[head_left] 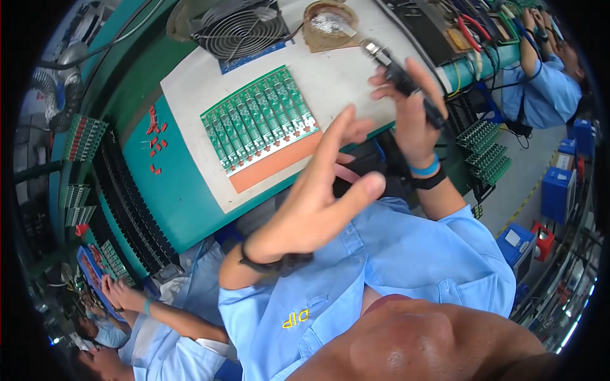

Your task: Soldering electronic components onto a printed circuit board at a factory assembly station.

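Note:
My right hand [414,117] is closed round the black handle of a soldering iron [399,77], raised over the right of the bench. Its metal end points up and left toward a round brown dish [330,25] with silvery solder scraps in it. My left hand [318,206] is in the air in front of the bench edge, empty, with thumb and fingers apart. Beyond it lies a panel of green circuit boards [260,117], several narrow strips side by side, on a white sheet [190,82]. An orange-brown strip [273,166] runs along the panel's near side.
A black fan with a wire guard [244,35] stands behind the panel. Small red parts [155,136] are scattered on the green mat at left, beside a black slotted rail [136,209]. Red-handled pliers [473,28] lie far right. Co-workers' arms [184,317] show at lower left and upper right.

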A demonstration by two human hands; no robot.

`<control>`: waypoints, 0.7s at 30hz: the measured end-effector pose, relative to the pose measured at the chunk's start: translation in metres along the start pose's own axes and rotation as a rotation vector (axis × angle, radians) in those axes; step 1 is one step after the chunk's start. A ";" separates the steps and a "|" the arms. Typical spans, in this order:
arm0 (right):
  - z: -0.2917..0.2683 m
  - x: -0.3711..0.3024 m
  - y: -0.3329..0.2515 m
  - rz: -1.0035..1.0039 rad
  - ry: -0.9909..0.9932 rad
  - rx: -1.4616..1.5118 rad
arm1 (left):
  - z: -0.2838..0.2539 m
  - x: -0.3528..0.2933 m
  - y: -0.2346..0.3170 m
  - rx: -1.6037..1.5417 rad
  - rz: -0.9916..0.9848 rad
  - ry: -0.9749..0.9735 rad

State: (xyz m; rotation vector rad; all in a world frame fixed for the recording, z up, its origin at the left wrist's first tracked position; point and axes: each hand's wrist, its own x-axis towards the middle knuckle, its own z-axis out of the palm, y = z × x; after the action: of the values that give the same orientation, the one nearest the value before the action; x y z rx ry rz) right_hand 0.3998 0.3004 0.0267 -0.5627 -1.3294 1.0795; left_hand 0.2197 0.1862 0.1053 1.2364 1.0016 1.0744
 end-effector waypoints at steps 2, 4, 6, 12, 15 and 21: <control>-0.005 0.015 0.013 0.010 0.063 0.009 | -0.050 0.000 0.021 0.289 0.030 -0.132; -0.016 0.028 0.026 -0.037 0.024 -0.241 | -0.085 0.006 0.035 0.597 0.045 -0.086; -0.012 0.038 0.036 -0.055 -0.005 -0.359 | -0.114 0.029 0.037 0.890 0.095 0.020; -0.001 0.056 0.064 -0.135 -0.059 -0.509 | -0.161 0.090 -0.013 1.258 0.172 0.097; -0.004 0.063 0.072 -0.139 -0.106 -0.562 | -0.166 0.101 -0.031 1.224 0.136 0.057; -0.009 0.068 0.090 -0.198 -0.144 -0.618 | -0.172 0.112 -0.053 1.243 0.098 0.068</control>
State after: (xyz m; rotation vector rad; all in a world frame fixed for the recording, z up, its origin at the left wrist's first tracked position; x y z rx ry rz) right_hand 0.3742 0.4009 -0.0187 -0.7928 -1.8169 0.5406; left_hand 0.0800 0.3313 0.0387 2.2365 1.7711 0.4846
